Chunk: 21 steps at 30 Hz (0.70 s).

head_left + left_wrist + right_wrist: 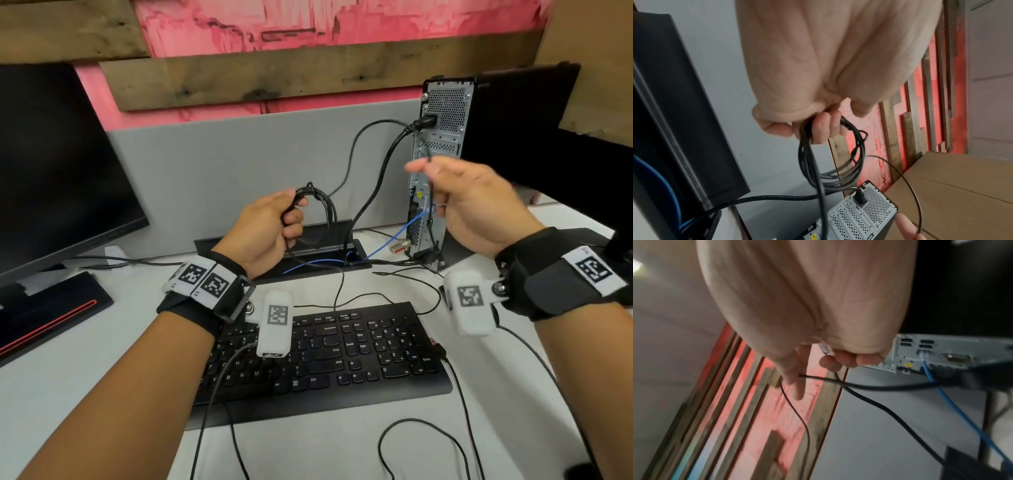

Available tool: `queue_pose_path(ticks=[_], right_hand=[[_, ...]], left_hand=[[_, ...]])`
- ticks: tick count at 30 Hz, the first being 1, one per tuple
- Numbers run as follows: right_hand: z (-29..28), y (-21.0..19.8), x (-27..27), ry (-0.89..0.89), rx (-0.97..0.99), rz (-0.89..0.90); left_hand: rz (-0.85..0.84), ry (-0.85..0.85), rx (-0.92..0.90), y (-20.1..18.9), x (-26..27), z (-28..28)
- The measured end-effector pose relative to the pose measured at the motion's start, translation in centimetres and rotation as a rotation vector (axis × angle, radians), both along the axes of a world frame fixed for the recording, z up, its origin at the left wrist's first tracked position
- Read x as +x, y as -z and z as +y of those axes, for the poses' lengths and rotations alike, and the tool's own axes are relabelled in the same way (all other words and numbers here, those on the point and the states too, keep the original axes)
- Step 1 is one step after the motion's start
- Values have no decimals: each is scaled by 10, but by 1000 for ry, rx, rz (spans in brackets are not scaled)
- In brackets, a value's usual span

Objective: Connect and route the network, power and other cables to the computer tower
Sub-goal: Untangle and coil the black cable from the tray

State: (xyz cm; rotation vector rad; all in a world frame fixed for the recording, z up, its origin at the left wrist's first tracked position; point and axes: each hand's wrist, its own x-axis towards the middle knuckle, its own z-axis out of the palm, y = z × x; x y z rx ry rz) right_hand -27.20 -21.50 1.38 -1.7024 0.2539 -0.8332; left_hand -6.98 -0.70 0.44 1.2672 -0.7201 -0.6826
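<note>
No legible branding. L hand clenches coiled cable, loops hanging down; R hand pinches thin cable near upright tower.

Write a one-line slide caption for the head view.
Left hand grips a coiled black cable; right hand holds its thin strand beside the computer tower.

I see a black slim computer tower with a silver perforated metal rear panel. A blue network cable runs from that panel's lower part; a thick black power cable leaves its top. Left of the tower, a coiled black cable bundle. Below it, a black keyboard with white lettering on the white surface.
</note>
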Motion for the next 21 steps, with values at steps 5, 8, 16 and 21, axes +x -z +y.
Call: queue_pose_path(ticks=[5, 8, 16, 21], right_hand=[[21, -5, 6, -72, -39, -94], [30, -12, 7, -181, 93, -207], [60, -13, 19, -181, 9, -380], [67, -7, 23, -97, -110, -406]], left_hand=[[-172, -162, -62, -16, -4, -12], [-252, -239, -102, -23, -2, -19], [-435, -318, 30, 2, -18, -40], [-410, -335, 119, 9, -25, -45]])
